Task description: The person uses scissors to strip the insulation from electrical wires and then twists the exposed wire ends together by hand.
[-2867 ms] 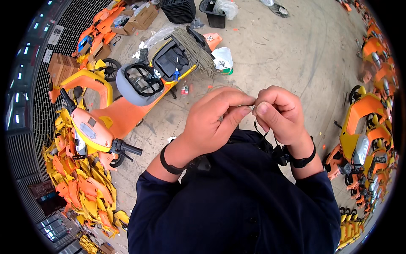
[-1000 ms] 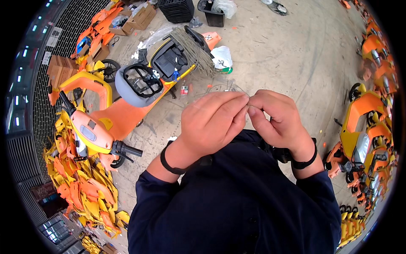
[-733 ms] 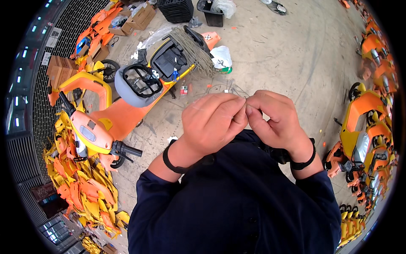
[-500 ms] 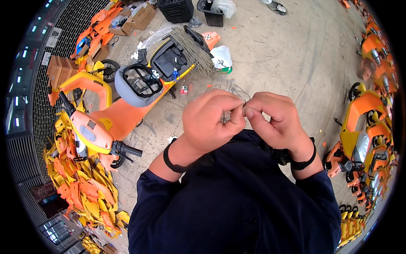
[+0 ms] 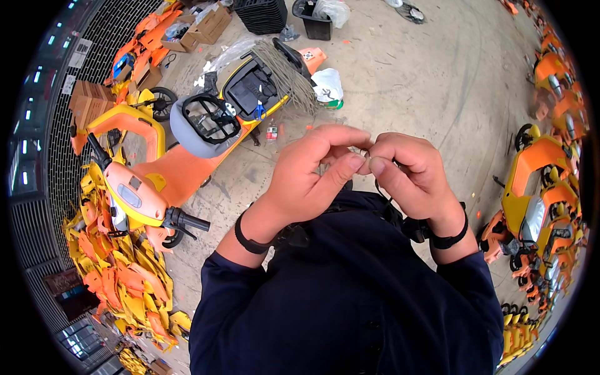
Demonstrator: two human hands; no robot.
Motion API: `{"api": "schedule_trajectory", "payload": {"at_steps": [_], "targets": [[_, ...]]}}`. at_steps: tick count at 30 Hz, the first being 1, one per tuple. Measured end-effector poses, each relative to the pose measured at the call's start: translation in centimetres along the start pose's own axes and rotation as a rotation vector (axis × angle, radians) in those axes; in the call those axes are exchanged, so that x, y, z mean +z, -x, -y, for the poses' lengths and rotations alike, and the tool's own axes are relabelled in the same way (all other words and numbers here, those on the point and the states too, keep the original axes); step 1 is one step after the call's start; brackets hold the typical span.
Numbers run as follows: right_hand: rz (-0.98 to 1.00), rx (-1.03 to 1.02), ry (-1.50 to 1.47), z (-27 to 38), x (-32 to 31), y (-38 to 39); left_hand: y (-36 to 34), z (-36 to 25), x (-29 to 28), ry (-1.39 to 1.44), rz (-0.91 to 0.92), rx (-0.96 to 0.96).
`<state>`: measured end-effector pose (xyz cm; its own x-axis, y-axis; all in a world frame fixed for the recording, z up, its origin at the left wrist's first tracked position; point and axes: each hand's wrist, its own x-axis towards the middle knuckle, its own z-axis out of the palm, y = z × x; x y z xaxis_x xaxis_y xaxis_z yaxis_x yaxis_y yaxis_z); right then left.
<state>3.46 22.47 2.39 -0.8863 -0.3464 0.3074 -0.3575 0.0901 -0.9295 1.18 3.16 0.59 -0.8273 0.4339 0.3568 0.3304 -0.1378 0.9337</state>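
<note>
In front of my chest my left hand [image 5: 306, 175] and my right hand [image 5: 412, 175] meet at the fingertips. Both are closed in a pinch on a thin cord [image 5: 359, 150], most of which the fingers hide. Ahead and to the left stands an orange and yellow scooter [image 5: 181, 178]. A grey seat [image 5: 199, 139] lies upside down on it, black frame upward. Behind the seat, blue-handled scissors [image 5: 260, 110] rest at the black storage compartment [image 5: 250, 84]. A bundle of grey-green cords [image 5: 284, 72] is draped over the scooter's rear.
Yellow and orange body panels [image 5: 128, 275] are heaped at the left. Scooters [image 5: 531, 181] line the right side. Black crates [image 5: 261, 15], a black bin [image 5: 314, 25] and cardboard boxes [image 5: 209, 25] stand at the far side. A small bottle [image 5: 272, 132] is on the concrete floor [image 5: 431, 81].
My left fingers have uncurled somewhat, with the thumb now stretched toward the right fingertips. The loose strands that showed beyond my hands are no longer visible there. The scooter has not moved.
</note>
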Motion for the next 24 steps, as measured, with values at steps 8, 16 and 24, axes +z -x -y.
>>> {"api": "schedule_trajectory", "payload": {"at_steps": [8,16,24], "targets": [[-0.07,-0.105,0.268,-0.1,0.4,-0.1,-0.6,-0.2,0.1,-0.42,-0.123,0.251],[-0.129,-0.214,0.534,-1.2,1.0,-0.3,-0.3,0.7,0.2,-0.895,-0.053,0.403],[-0.122,-0.257,0.641,-1.8,1.2,0.0,-0.1,0.0,0.3,-1.071,0.063,0.326]]}}
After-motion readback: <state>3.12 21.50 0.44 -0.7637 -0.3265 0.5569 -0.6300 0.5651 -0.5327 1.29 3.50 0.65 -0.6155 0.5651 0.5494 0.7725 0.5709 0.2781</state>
